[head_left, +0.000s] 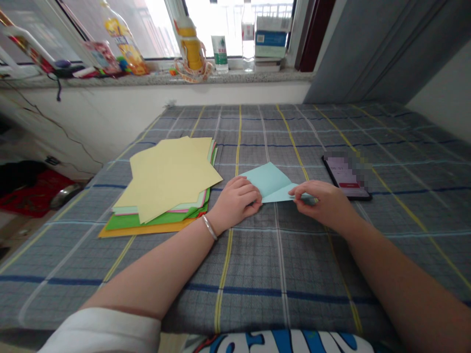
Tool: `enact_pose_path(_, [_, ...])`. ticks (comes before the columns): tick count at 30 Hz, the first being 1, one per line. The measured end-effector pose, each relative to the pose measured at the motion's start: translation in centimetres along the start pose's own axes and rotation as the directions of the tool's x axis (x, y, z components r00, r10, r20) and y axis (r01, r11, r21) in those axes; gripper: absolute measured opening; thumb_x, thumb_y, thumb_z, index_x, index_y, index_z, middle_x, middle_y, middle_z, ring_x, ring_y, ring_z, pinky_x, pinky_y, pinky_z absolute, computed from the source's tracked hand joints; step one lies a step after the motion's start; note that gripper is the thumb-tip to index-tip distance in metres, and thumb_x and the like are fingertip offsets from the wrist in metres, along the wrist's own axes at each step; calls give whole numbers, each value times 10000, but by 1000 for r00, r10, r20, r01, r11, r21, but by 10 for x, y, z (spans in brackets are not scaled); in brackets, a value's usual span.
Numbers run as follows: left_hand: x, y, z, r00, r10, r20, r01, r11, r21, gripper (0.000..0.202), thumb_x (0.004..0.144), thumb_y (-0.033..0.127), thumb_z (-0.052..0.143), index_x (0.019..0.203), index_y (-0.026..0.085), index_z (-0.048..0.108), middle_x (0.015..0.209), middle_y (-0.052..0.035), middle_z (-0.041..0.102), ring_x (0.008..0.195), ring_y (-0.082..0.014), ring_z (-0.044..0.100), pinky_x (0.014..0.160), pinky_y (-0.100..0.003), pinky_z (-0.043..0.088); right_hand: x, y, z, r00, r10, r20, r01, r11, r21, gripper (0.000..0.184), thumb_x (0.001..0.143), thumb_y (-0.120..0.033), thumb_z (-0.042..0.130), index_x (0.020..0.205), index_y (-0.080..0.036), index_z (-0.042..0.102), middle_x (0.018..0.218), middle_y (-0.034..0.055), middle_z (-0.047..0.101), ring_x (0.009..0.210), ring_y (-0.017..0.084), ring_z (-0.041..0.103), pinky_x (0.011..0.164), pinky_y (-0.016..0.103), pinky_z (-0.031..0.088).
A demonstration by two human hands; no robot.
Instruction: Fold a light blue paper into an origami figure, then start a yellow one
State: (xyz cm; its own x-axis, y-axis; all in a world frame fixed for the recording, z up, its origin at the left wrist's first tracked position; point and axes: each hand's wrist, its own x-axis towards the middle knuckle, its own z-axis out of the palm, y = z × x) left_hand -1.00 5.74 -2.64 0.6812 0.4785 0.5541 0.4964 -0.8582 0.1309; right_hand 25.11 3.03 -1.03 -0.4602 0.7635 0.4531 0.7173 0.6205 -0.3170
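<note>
A light blue sheet of paper (270, 180), folded into a triangle, lies on the grey checked cloth (279, 255). My left hand (237, 201), with a silver bracelet on the wrist, rests curled on the sheet's left corner, fingertips pressing it down. My right hand (324, 203) pinches the sheet's right edge between thumb and fingers. To the left lies a stack of coloured paper (165, 189), yellow on top, with green, pink and orange sheets beneath.
A phone (346, 177) with its screen lit lies right of the blue sheet. The windowsill (165, 77) at the back holds bottles, a box and small items. The cloth's left edge drops to the floor, where a red mat (33, 193) lies.
</note>
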Motion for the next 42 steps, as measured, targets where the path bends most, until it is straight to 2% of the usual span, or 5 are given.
enact_pose_path(14, [-3, -5, -5, 988, -90, -128, 87, 996, -30, 74, 865, 245, 571, 814, 192, 566, 859, -27, 641, 863, -167, 558, 909, -378, 432, -2, 22, -15, 995, 63, -80, -59, 997, 42, 62, 758, -180, 588, 756, -242, 585, 882, 0, 722, 836, 190, 676, 763, 320, 524])
enact_pose_path(19, [-3, 1, -3, 997, -4, -74, 2, 1000, -18, 267, 857, 385, 621, 1065, 219, 614, 988, -48, 650, 955, -192, 553, 939, -393, 408, -1, 1, 0, 1000, 11, -18, -11, 1000, 27, 80, 751, -152, 578, 764, -230, 581, 857, -1, 708, 832, 183, 654, 792, 318, 495])
enact_pose_path(22, [-2, 4, 0, 998, 32, -54, -32, 999, -2, 165, 890, 340, 585, 998, 237, 653, 901, -21, 661, 877, -167, 554, 904, -360, 408, 0, -14, 8, 1000, 1, -18, -1, 1000, 11, 80, 758, -147, 572, 771, -226, 577, 851, -5, 702, 822, 172, 650, 796, 305, 486])
enact_pose_path(27, [-1, 7, 1, 999, -30, -38, 31, 999, 29, 206, 922, 300, 531, 790, 195, 650, 814, -22, 652, 791, -149, 536, 795, -312, 412, -1, -19, 11, 1000, 0, -9, -1, 1000, -25, 62, 765, -161, 573, 773, -223, 577, 843, -1, 701, 818, 178, 652, 797, 310, 483])
enact_pose_path(42, [-5, -1, 3, 965, -261, 1, 261, 965, 29, 134, 918, 232, 478, 841, 171, 569, 888, -54, 570, 836, -178, 528, 770, -309, 458, -2, 1, -8, 989, 109, -102, -110, 994, -8, 47, 759, -189, 568, 780, -229, 581, 883, 6, 712, 831, 190, 659, 749, 320, 492])
